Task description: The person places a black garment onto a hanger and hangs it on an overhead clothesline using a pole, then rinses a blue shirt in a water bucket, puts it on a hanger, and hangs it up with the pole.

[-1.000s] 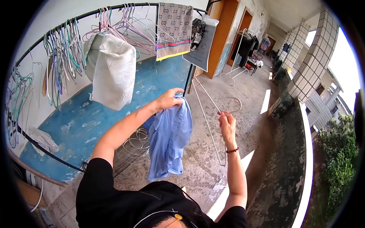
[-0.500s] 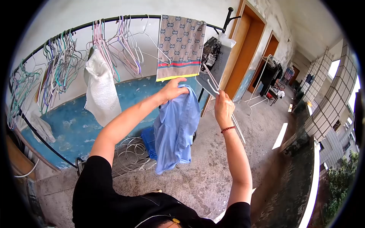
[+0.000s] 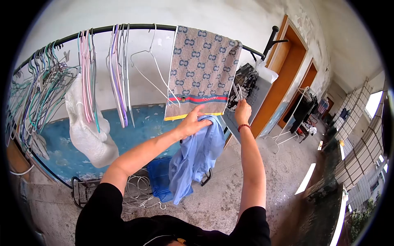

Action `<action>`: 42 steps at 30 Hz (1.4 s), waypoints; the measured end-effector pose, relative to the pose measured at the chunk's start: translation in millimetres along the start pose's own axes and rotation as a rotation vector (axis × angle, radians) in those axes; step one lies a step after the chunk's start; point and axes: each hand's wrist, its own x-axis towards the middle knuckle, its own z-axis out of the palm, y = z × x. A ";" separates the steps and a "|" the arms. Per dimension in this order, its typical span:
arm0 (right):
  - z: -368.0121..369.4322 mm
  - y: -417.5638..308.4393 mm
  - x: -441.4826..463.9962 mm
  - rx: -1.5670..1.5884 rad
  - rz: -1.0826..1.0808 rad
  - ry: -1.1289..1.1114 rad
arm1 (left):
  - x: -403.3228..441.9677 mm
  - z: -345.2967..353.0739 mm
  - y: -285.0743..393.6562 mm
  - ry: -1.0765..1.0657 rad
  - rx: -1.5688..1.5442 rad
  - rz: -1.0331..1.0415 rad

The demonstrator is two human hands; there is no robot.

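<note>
A light blue garment (image 3: 196,153) hangs in folds from my left hand (image 3: 193,122), which is closed on its top edge. My right hand (image 3: 243,111) is raised in front of the rack's right end, its fingers wrapped round a white hanger (image 3: 237,91) seen nearly edge-on. Just behind both hands, a patterned towel (image 3: 203,69) with a red stripe and yellow hem drapes over the black rail (image 3: 141,26). Left of the towel, a single white hanger (image 3: 154,67) hangs on the rail.
Pink, purple and grey hangers (image 3: 119,78) and a white cloth (image 3: 84,127) hang to the left. A blue basket (image 3: 159,180) and coiled wire (image 3: 137,190) are on the floor below. Further right are a wooden door (image 3: 283,74) and another clothes rack (image 3: 293,115).
My right hand has risen and swung the hanger up towards the rack's right end. The view has turned left, bringing the rack closer, and more of the blue basket now shows.
</note>
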 end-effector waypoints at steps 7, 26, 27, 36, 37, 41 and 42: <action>25.7 -10.2 6.2 0.356 -0.427 -0.216 | 84.0 -15.5 -58.2 0.318 0.119 -0.222; -178.8 117.0 16.3 0.745 -0.232 0.142 | 91.2 20.0 8.2 0.548 -0.257 -0.255; -188.6 112.8 22.6 1.110 0.000 0.236 | 82.6 31.4 18.6 0.497 -0.227 -0.283; -81.3 0.2 125.3 2.803 0.290 -0.248 | 70.1 60.9 25.1 0.307 -0.305 -0.178; -43.7 3.9 125.8 2.728 0.420 -0.284 | 68.8 58.9 26.8 0.318 -0.304 -0.169; -13.8 76.9 107.2 2.615 0.699 -0.149 | 51.6 47.4 50.4 0.369 -0.168 -0.274; -28.7 104.1 100.1 2.569 0.602 -0.117 | 49.6 44.5 46.0 0.371 -0.173 -0.288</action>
